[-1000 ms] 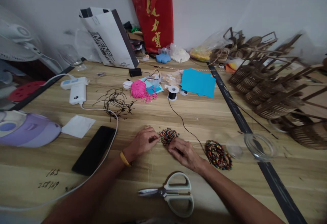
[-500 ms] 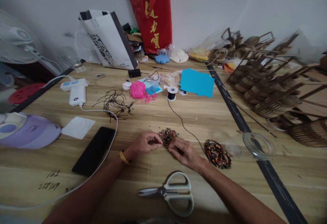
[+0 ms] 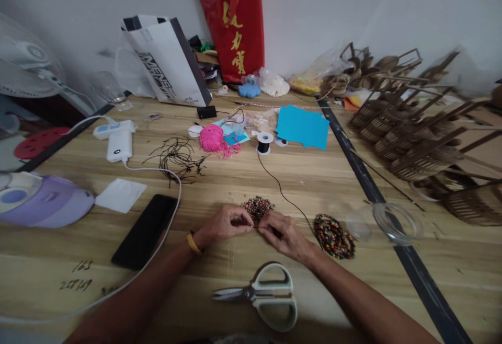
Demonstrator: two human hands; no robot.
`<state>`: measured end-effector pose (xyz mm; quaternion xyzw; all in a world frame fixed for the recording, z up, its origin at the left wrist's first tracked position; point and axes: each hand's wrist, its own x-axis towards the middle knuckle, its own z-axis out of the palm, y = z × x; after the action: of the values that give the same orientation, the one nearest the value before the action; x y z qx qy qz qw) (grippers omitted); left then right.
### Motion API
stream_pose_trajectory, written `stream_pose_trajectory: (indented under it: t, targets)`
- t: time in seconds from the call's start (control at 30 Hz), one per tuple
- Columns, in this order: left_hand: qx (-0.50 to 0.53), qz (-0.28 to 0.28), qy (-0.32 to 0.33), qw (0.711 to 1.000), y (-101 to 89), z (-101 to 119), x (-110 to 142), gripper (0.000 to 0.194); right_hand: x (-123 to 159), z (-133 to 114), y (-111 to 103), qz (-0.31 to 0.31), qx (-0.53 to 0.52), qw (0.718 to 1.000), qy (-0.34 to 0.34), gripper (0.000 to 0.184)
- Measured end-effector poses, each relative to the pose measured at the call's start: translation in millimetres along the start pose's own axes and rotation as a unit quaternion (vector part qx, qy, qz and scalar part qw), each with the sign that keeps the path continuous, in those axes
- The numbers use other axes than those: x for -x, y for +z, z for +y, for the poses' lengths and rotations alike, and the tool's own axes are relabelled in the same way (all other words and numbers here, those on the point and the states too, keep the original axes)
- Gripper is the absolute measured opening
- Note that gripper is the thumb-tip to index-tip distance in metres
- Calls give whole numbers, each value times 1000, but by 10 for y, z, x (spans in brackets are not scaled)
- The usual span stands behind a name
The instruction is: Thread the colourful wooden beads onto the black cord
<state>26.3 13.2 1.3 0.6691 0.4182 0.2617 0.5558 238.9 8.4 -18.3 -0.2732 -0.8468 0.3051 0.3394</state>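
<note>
My left hand point(image 3: 227, 222) is closed in a pinch, thumb against forefinger, at the near edge of a small pile of multicoloured beads point(image 3: 257, 207). What it pinches is too small to make out. Just right of it, my right hand point(image 3: 283, 233) has its fingers closed on a thin black cord, a short bit of which shows between the two hands. That cord point(image 3: 280, 187) trails from a white spool point(image 3: 264, 143) and passes beneath my right wrist. A coil of strung beads point(image 3: 334, 237) lies beside that wrist. Scissors point(image 3: 259, 296) with pale handles lie in front of me.
Left of my hands are a black phone point(image 3: 144, 231), a white cable, a power bank point(image 3: 120, 145) and cut black cords point(image 3: 176, 158). Pink yarn point(image 3: 212, 138) and blue sheets point(image 3: 303, 127) lie farther back. Woven baskets point(image 3: 415, 145) and a clear round dish point(image 3: 396, 224) stand right.
My left hand has shifted slightly to the right, its fingertips closer to my right hand. The right hand stays almost still, and the things on the table have not moved.
</note>
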Motion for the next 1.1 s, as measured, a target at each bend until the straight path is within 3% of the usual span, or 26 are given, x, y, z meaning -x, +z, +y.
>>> stream_pose_trajectory:
  t: [1.1]
  targets:
    - [-34, -18, 5, 999, -8, -7, -7, 15, -3, -12, -11, -10, -6, 1000, 4, 12]
